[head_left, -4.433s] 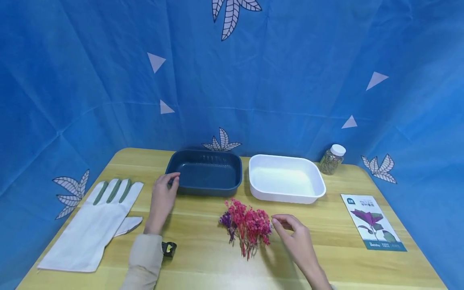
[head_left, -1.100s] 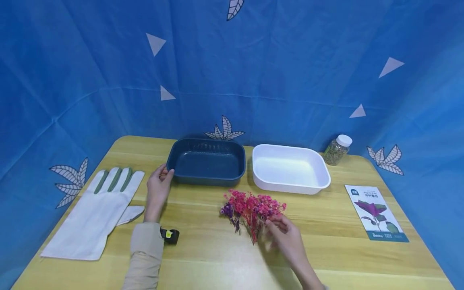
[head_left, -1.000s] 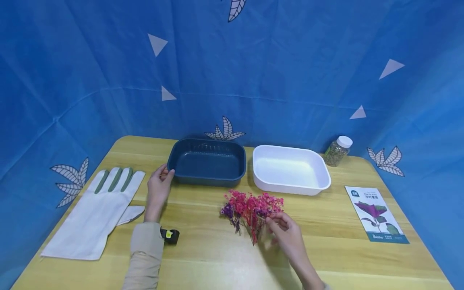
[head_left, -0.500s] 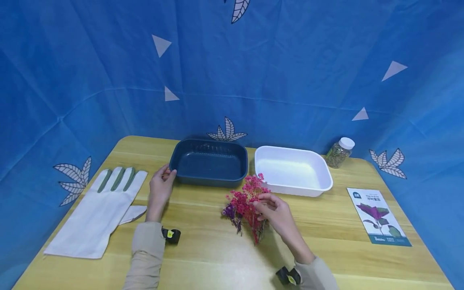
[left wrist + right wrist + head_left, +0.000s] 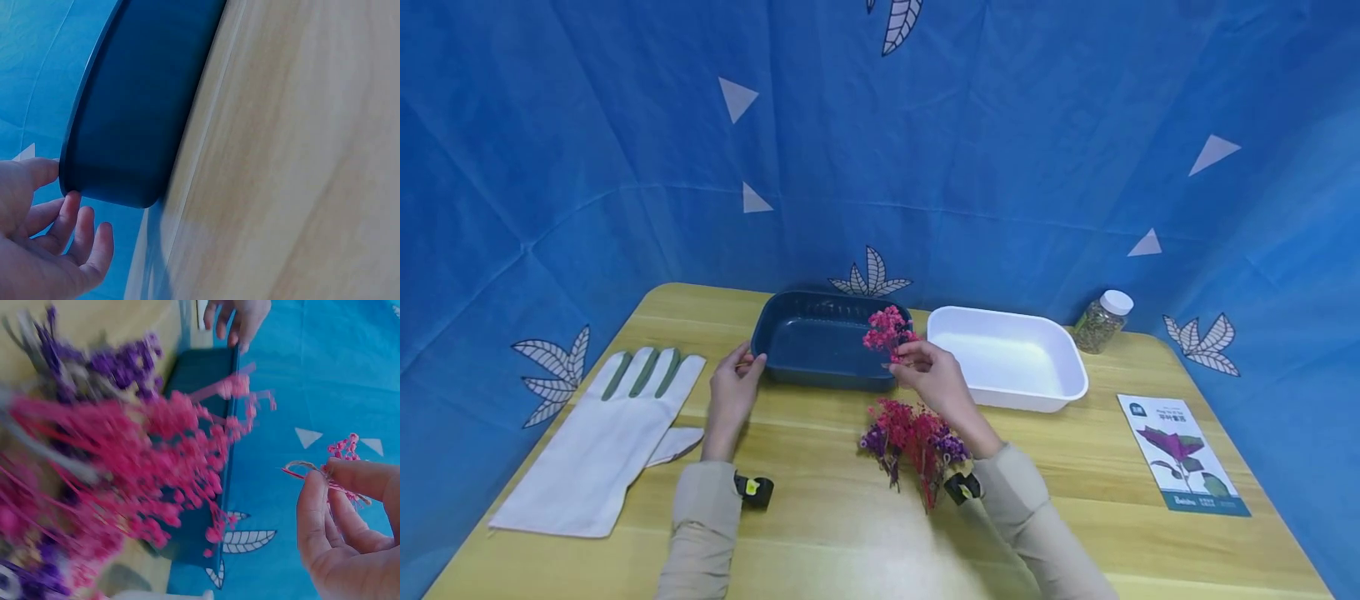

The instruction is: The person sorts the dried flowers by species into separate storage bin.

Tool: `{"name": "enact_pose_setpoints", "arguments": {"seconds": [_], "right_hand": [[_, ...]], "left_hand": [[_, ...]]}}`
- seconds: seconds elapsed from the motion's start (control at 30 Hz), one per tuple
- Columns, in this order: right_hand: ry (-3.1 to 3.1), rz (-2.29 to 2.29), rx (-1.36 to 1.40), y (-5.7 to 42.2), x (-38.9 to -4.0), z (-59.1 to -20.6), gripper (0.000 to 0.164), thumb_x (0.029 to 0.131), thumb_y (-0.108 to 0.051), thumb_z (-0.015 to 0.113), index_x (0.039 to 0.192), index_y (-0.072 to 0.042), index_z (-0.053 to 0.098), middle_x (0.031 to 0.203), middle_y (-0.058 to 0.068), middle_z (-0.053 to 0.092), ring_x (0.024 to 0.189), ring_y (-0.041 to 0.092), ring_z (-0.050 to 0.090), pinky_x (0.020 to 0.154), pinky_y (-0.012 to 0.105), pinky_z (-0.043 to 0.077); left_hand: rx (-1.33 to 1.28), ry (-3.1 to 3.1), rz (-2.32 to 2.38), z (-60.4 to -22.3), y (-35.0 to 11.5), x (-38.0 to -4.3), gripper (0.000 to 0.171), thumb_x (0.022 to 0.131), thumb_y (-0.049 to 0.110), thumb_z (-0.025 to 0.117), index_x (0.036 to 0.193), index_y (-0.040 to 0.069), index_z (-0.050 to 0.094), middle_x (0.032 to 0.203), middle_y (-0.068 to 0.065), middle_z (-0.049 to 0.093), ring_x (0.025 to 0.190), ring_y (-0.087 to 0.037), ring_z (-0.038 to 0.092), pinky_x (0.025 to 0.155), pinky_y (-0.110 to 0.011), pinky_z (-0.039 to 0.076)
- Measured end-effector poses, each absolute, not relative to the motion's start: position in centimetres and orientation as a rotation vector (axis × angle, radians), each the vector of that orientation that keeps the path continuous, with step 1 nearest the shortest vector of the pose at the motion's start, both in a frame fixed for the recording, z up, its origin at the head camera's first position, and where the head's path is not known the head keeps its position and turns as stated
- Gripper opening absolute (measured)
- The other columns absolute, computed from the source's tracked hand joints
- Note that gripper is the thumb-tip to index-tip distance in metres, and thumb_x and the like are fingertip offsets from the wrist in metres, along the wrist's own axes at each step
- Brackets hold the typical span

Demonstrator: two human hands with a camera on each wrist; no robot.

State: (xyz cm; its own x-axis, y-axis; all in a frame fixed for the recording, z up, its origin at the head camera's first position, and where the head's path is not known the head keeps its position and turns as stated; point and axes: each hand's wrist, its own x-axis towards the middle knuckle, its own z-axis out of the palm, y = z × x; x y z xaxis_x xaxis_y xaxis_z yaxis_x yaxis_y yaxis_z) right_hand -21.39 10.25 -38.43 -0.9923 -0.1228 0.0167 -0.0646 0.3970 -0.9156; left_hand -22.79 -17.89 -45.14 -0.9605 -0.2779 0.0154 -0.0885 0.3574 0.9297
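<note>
At the front left corner of the dark blue tub (image 5: 820, 377), my left hand (image 5: 732, 398) pinches the rim between thumb and fingers; the left wrist view shows the fingertips (image 5: 73, 196) right at that corner. My right hand (image 5: 942, 382) pinches a small sprig of pink dried flowers (image 5: 886, 328) by its thin stems. Its blossoms overlap the tub's right end in the head view. Below it, a bunch of pink and purple dried flowers (image 5: 897, 425) lies on the table, partly behind the right wrist. Blurred, the bunch fills the right wrist view's left side.
To the right of the blue tub stands a white tub (image 5: 1007, 398). Behind it at the right is a white-capped jar (image 5: 1099, 323) of small dry bits. A seed packet (image 5: 1183, 457) lies at the right. White gloves (image 5: 576, 467) with green finger strips lie at the left.
My right hand has lifted a pink sprig from the bunch and carried it forward and left to the blue tub's right end. My left hand has gone from beside the tub to its rim.
</note>
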Motion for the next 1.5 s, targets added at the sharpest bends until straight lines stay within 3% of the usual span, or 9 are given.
{"name": "enact_pose_setpoints", "arguments": {"seconds": [0.17,0.47,1.0,1.37,1.5], "right_hand": [[2.610,-1.605,-0.195,9.7,-23.7,-38.0,0.027,0.089,-0.011,0.066,0.114,-0.001,0.062,0.100,0.015,0.066,0.085,0.026,0.065,0.078,0.046,0.053],[2.616,-1.453,-0.223,8.2,-26.7,-38.7,0.029,0.091,-0.013,0.064,0.120,-0.005,0.063,0.103,0.012,0.068,0.082,0.020,0.065,0.072,0.032,0.053],[2.505,-1.487,-0.173,6.3,-27.5,-39.6,0.030,0.095,-0.012,0.058,0.121,0.001,0.062,0.111,0.016,0.066,0.100,0.029,0.065,0.079,0.030,0.055],[2.457,-1.635,-0.205,7.4,-25.8,-38.6,0.029,0.095,-0.014,0.057,0.119,0.001,0.062,0.111,0.017,0.065,0.101,0.033,0.062,0.089,0.046,0.050],[2.502,-1.673,-0.256,8.3,-24.9,-37.8,0.027,0.095,-0.015,0.058,0.118,-0.001,0.063,0.109,0.018,0.065,0.094,0.028,0.063,0.087,0.047,0.050]], "left_hand": [[0.330,-2.431,-1.691,-45.3,-18.1,-22.6,0.053,0.099,0.027,0.050,0.143,0.000,0.038,0.125,-0.019,0.049,0.116,-0.030,0.049,0.096,-0.041,0.041],[0.335,-2.429,-1.701,-45.2,-18.0,-22.9,0.053,0.099,0.026,0.050,0.143,-0.001,0.038,0.124,-0.019,0.050,0.115,-0.031,0.049,0.097,-0.042,0.042],[0.346,-2.411,-1.702,-45.3,-18.0,-22.9,0.051,0.099,0.024,0.051,0.142,-0.001,0.040,0.123,-0.018,0.051,0.114,-0.029,0.049,0.096,-0.041,0.042],[0.346,-2.422,-1.692,-45.2,-17.9,-22.8,0.052,0.099,0.024,0.051,0.142,-0.002,0.039,0.123,-0.019,0.050,0.114,-0.030,0.050,0.096,-0.041,0.042],[0.346,-2.421,-1.689,-45.3,-17.9,-22.8,0.052,0.099,0.024,0.051,0.142,-0.001,0.039,0.124,-0.019,0.051,0.114,-0.030,0.050,0.096,-0.041,0.043]]}}
